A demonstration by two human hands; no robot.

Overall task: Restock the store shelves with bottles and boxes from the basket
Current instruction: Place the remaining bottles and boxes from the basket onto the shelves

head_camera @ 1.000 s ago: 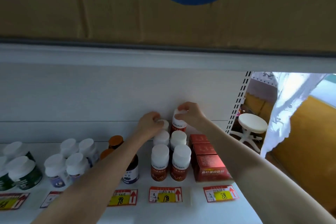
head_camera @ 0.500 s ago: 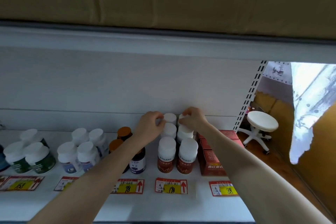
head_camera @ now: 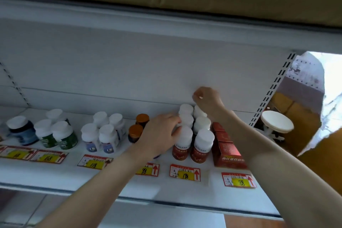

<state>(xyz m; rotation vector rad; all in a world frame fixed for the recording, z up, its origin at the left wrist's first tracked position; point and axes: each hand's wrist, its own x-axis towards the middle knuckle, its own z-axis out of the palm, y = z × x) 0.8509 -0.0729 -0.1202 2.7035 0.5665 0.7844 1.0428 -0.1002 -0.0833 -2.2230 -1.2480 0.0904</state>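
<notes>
You face a white store shelf (head_camera: 55, 176) with red-and-yellow price tags (head_camera: 185, 172) along its front lip. Just behind the tags, the red-labelled bottles (head_camera: 182, 142) stand upright, white caps up, long axes vertical, labels toward you. They form two files running front to back, touching one another. Your left hand (head_camera: 159, 133) reaches in from the left with its fingers fairly straight, the tips against the near bottles of the left file. Red boxes (head_camera: 228, 151) sit just right of the bottles, in a file of their own. Farther back, your right hand (head_camera: 208, 100) hangs above the rearmost bottle, fingers curled in, with nothing visible in them.
</notes>
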